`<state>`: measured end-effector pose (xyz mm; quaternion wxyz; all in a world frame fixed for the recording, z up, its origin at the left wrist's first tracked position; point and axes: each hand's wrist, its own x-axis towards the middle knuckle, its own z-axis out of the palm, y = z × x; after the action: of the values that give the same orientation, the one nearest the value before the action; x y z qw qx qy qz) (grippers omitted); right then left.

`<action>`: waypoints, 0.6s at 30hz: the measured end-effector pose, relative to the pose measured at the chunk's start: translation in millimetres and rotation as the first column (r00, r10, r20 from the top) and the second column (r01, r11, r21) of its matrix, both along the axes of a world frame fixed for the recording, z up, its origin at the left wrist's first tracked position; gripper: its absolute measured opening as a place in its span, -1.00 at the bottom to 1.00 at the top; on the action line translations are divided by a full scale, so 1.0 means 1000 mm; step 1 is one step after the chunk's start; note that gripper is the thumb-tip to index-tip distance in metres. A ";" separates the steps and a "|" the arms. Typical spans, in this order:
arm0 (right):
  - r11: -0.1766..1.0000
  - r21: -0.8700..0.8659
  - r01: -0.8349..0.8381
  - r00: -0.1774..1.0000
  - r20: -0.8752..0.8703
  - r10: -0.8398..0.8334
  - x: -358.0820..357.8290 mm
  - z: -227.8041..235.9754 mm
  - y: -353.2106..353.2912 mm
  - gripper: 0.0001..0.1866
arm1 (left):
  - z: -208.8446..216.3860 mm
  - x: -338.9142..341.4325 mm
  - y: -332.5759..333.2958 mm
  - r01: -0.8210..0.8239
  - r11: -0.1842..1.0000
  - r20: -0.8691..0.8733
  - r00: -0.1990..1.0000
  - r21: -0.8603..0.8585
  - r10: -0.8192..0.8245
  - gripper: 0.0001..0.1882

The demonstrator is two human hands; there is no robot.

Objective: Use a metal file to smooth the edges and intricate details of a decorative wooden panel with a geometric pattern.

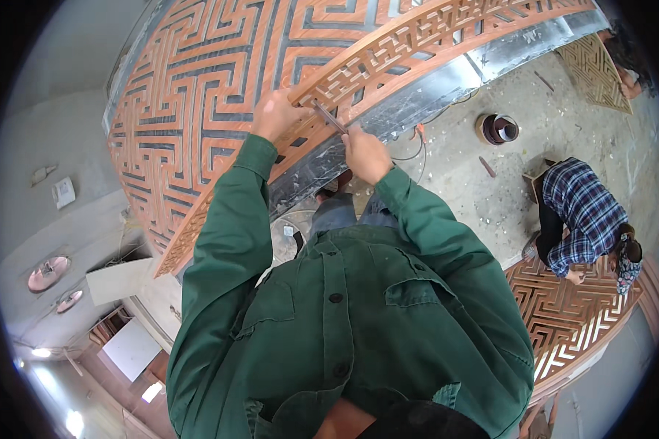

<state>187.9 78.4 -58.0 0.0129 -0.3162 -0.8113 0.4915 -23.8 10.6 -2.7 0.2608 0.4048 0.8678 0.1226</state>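
Note:
A long reddish-brown wooden lattice panel (pixel 388 55) runs along the near edge of the workbench, seen steeply foreshortened. My left hand (pixel 274 115) is closed around its upper edge. From the right, my right hand (pixel 368 155) grips a thin, flat brownish stick (pixel 330 117), whose far end meets the lattice beside my left fingers. Whether the stick is a file or a sanding strip cannot be made out. Behind it, a wide lattice panel (pixel 190 95) with a fret pattern lies flat. Both my forearms are in green sleeves.
Dark metallic bench edging (pixel 490 62) borders the panels. On the littered concrete floor stand a round brown container (pixel 497 129) and a loose wood strip (pixel 487 167). At right, a person in a plaid shirt (pixel 584 208) bends over another lattice panel (pixel 564 314). One more panel (pixel 597 72) lies at upper right.

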 end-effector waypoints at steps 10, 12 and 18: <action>0.998 0.021 0.056 0.996 0.066 -0.057 0.009 -0.003 -0.009 -0.77 | 0.013 0.003 0.009 0.002 0.997 -0.033 0.999 -0.081 -0.005 -0.57; 0.998 0.027 0.052 0.996 0.067 -0.054 0.006 -0.008 -0.012 -0.78 | 0.009 0.002 0.007 0.034 0.994 -0.080 0.996 -0.105 -0.043 -0.57; 1.000 -0.026 -0.008 0.999 0.048 0.009 -0.031 -0.007 -0.004 -0.79 | 0.001 0.007 -0.003 -0.002 1.000 -0.059 0.998 -0.008 0.002 -0.61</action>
<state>156.5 74.0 -65.5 -0.0126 -0.3245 -0.8063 0.4944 -16.8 7.3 -1.7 0.2365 0.4062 0.8761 0.1072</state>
